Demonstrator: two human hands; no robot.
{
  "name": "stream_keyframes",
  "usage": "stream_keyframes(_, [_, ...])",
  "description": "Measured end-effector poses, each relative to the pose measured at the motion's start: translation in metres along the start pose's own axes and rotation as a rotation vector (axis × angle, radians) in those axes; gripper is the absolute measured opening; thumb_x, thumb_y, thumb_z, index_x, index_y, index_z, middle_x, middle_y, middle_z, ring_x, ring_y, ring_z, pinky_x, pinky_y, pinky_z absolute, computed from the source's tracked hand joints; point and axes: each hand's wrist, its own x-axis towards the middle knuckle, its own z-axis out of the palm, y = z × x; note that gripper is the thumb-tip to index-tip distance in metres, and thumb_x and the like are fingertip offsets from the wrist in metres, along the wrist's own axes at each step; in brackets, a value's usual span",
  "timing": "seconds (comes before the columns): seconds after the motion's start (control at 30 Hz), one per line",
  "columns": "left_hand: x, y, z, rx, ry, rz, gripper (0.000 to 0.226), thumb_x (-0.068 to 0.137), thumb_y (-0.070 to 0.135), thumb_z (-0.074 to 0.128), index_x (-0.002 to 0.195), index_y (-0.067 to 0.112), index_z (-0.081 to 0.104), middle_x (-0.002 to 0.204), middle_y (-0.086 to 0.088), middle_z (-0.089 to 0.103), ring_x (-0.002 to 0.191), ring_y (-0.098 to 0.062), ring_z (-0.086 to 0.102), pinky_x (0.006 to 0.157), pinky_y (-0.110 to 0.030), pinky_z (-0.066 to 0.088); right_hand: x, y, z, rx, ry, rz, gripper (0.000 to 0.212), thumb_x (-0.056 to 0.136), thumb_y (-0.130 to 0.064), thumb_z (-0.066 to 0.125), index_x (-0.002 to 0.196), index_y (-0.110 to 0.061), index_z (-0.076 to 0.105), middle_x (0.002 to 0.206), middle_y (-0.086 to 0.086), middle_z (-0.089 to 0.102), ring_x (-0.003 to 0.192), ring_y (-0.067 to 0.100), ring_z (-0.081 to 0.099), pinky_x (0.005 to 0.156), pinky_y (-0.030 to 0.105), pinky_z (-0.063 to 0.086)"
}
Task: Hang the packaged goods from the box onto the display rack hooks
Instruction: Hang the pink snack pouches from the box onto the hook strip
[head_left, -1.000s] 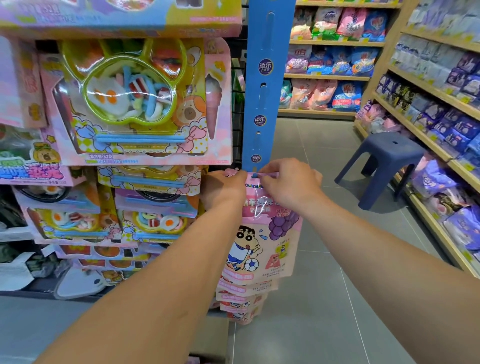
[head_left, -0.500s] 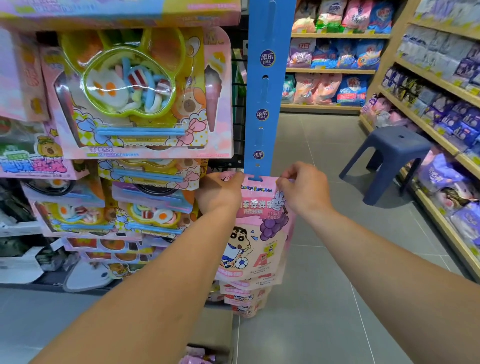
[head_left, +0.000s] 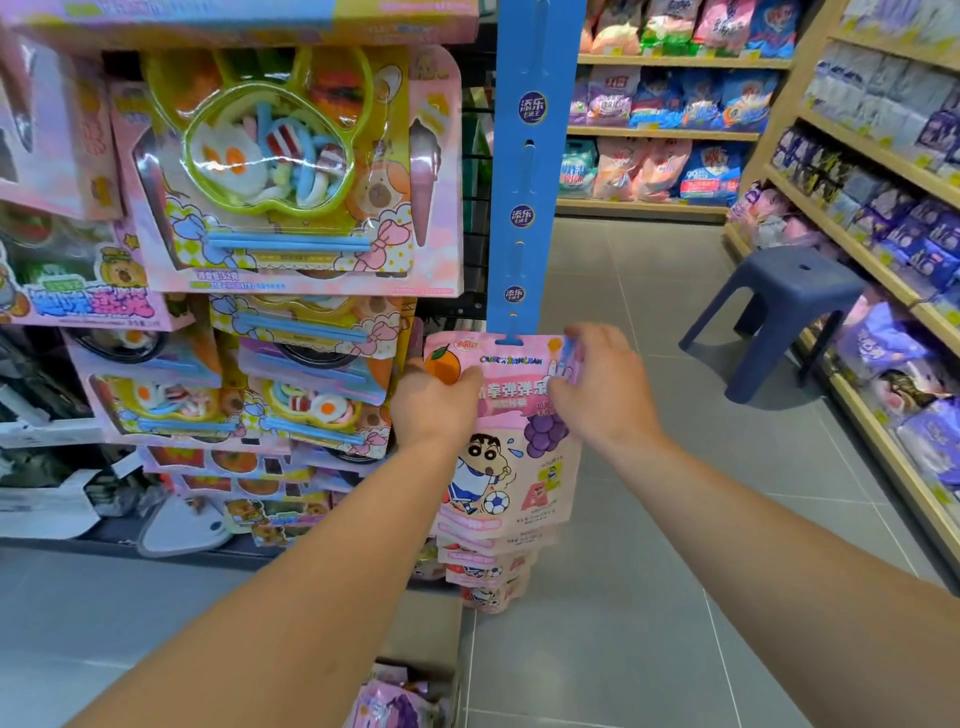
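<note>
A pink snack pouch (head_left: 498, 467) with a cartoon boy and grapes hangs from the lowest free hook (head_left: 509, 341) of a blue hanging strip (head_left: 530, 171). My left hand (head_left: 431, 410) holds the pouch's left edge, thumb on the front. At the pouch's upper right corner my right hand (head_left: 602, 384) has its fingers curled on the edge; it is slightly blurred. More of the same pouches (head_left: 483, 571) hang below it on the strip. An open cardboard box (head_left: 421, 629) on the floor under my arms shows further pink and purple pouches (head_left: 389, 701).
Pink toy food sets (head_left: 280, 171) crowd the rack just left of the strip. A dark blue plastic stool (head_left: 784, 306) stands in the aisle to the right. Wooden shelves (head_left: 883, 156) of packaged goods line the right side and the far wall. The floor is grey tile.
Both hands have slid from the pouch's top hole outward to its sides. The pouch's top, earlier covered by my fingers, now shows hanging on the hook.
</note>
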Motion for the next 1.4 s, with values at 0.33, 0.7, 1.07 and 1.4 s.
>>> stream_keyframes(0.33, [-0.048, -0.032, -0.026, 0.114, -0.080, 0.196, 0.050, 0.091, 0.034, 0.062, 0.136, 0.015, 0.053, 0.132, -0.004, 0.061, 0.120, -0.023, 0.057, 0.102, -0.039, 0.046, -0.083, 0.012, 0.013, -0.098, -0.150, -0.085, 0.072, 0.085, -0.022, 0.064, 0.150, -0.017, 0.034, 0.158, 0.002, 0.023, 0.143, 0.025, 0.028, 0.114, 0.032, 0.028])
stream_keyframes(0.7, [-0.075, -0.170, -0.081, 0.230, -0.228, 0.008, 0.034, 0.089, 0.029, 0.066, 0.118, 0.013, 0.069, 0.113, 0.003, 0.069, 0.105, -0.011, 0.063, 0.098, -0.026, 0.046, -0.203, 0.002, 0.122, -0.119, -0.526, -0.029, 0.049, 0.082, -0.027, 0.065, 0.128, -0.015, 0.053, 0.128, 0.007, 0.051, 0.120, 0.031, 0.048, 0.093, 0.037, 0.045])
stream_keyframes(1.07, [-0.049, -0.375, -0.152, 0.305, -0.340, -0.318, 0.026, 0.086, 0.024, 0.069, 0.110, 0.017, 0.072, 0.110, 0.001, 0.072, 0.104, -0.015, 0.065, 0.092, -0.024, 0.047, -0.283, -0.013, 0.291, -0.154, -0.810, 0.129, 0.046, 0.087, -0.027, 0.063, 0.130, -0.017, 0.053, 0.125, 0.009, 0.053, 0.116, 0.030, 0.054, 0.089, 0.034, 0.047])
stream_keyframes(1.4, [0.002, -0.524, -0.158, 0.320, -0.427, -0.520, 0.045, 0.084, 0.033, 0.070, 0.127, 0.022, 0.062, 0.130, 0.003, 0.063, 0.120, -0.017, 0.056, 0.101, -0.027, 0.043, -0.316, 0.025, 0.427, -0.194, -0.925, 0.326, 0.052, 0.087, -0.029, 0.063, 0.136, -0.017, 0.051, 0.139, 0.009, 0.048, 0.121, 0.029, 0.053, 0.092, 0.031, 0.045])
